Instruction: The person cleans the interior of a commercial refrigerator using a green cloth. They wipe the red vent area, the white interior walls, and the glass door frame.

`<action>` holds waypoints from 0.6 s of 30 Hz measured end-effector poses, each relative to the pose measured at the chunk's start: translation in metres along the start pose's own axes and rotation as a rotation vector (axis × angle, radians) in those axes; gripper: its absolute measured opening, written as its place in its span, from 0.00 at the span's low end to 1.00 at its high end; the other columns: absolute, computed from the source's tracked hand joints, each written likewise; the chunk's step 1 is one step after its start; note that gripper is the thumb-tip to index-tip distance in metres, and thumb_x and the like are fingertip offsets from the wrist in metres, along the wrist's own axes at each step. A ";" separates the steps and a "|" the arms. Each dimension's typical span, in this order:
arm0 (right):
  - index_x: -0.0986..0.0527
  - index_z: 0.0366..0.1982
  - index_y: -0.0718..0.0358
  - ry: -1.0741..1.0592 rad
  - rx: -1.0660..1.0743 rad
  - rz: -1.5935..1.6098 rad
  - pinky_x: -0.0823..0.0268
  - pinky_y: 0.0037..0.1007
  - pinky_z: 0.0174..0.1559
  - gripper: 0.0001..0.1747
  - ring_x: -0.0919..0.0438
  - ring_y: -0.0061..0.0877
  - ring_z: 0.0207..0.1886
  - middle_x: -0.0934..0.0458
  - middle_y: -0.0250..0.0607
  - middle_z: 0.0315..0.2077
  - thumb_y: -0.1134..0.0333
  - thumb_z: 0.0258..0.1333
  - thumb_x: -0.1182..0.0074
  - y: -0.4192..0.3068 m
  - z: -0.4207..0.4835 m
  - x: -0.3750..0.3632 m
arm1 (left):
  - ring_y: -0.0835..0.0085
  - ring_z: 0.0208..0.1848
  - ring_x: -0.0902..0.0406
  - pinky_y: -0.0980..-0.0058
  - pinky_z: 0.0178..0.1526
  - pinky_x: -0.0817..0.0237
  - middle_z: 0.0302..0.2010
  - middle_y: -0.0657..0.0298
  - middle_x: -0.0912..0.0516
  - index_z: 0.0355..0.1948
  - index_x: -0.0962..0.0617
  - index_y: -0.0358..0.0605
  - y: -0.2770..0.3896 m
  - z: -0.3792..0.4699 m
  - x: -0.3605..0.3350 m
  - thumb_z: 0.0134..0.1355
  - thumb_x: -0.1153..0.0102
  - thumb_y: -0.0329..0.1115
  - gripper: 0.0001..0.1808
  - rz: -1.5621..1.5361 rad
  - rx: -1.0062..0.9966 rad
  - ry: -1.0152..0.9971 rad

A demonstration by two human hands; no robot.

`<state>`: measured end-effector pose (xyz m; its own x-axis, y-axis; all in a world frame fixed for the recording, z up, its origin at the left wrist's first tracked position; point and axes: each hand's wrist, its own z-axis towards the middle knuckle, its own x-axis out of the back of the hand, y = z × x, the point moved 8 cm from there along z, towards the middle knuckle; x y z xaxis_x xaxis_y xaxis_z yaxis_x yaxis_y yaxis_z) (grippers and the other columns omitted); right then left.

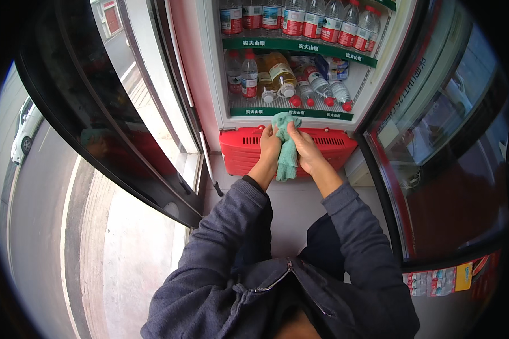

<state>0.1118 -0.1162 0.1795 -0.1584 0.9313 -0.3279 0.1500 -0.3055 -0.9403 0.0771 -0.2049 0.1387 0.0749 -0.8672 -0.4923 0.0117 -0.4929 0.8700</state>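
Both hands grip a bunched green cloth (287,156) in front of an upright drinks fridge. My left hand (269,146) holds the cloth from its left side, and my right hand (306,148) holds it from the right with the thumb on top. Just behind the cloth runs the green strip (248,112) on the front edge of the fridge's lowest shelf. Below my hands is the fridge's red slotted base panel (241,154). On that bottom shelf, clear bottles with red caps (319,82) and larger bottles of yellowish liquid (281,71) lie on their sides; others stand upright.
The fridge's glass door (424,169) stands swung out at right. At left is a dark-framed glass door (123,127), with a road and a white car (25,131) beyond. Packed water bottles (430,282) sit low at right. More bottles (314,23) line the upper shelf.
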 end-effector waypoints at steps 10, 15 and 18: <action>0.27 0.44 0.62 0.340 -0.076 0.222 0.30 0.34 0.44 0.21 0.24 0.27 0.43 0.24 0.38 0.41 0.54 0.54 0.44 0.041 -0.049 0.077 | 0.70 0.46 0.27 0.71 0.46 0.33 0.46 0.59 0.24 0.56 0.33 0.41 -0.060 -0.043 -0.046 0.64 0.52 0.36 0.21 0.094 0.252 -0.211; 0.25 0.40 0.63 0.424 -0.175 0.215 0.28 0.33 0.39 0.14 0.22 0.28 0.36 0.23 0.39 0.37 0.65 0.51 0.45 0.069 -0.055 0.112 | 0.68 0.50 0.29 0.67 0.51 0.36 0.50 0.58 0.26 0.59 0.34 0.41 -0.095 -0.055 -0.050 0.65 0.54 0.41 0.24 0.144 0.465 -0.300; 0.25 0.38 0.63 0.519 -0.177 0.195 0.27 0.33 0.35 0.12 0.22 0.27 0.33 0.22 0.38 0.34 0.69 0.49 0.45 0.077 -0.055 0.135 | 0.67 0.56 0.34 0.66 0.57 0.43 0.56 0.58 0.30 0.62 0.37 0.43 -0.099 -0.047 -0.041 0.65 0.54 0.44 0.27 0.289 0.427 -0.165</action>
<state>0.1555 -0.0036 0.0675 0.3811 0.8499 -0.3639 0.2963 -0.4851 -0.8227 0.1192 -0.1172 0.0740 -0.1426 -0.9544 -0.2622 -0.3952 -0.1879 0.8992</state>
